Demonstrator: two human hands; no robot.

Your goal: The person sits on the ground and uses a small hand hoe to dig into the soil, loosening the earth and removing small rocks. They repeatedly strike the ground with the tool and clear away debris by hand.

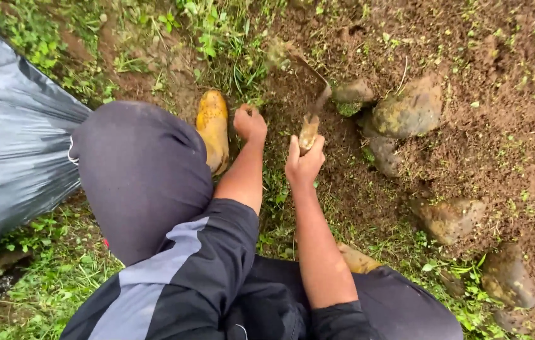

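— You were squatting low. Why so tight to the ground?

— So both arms could reach past my knees. My dark trouser leg with its grey stripe point(173, 252) took up the near view, and my muddy yellow rubber boot point(213, 129) was planted just beside the patch I worked, toe pointing away from me.

— And your hands?

— My right hand point(304, 162) was wrapped shut round the mud-caked wooden handle of a small curved digging tool point(309, 129), thumb up along the shaft so I could drive it downward. My left hand point(250, 123) was curled into a fist low among the short green weeds point(242, 69), just beside the boot. It looked to be gripping a tuft, but I couldn't tell for certain; the fingers were turned away from the camera.

— Where was the tool's working end?

— Out ahead of my right hand, over the loose brown soil point(506, 126). The blade was blurred, so its shape was hard to read.

— What lay beyond?

— Rounded, dirt-covered stones point(409, 110) sat just past the tool, more trailing off to the right, half sunk in earth. A shiny black plastic sheet point(9, 145) lay at my left, cut off by the frame edge. My other boot was mostly hidden under my right arm.
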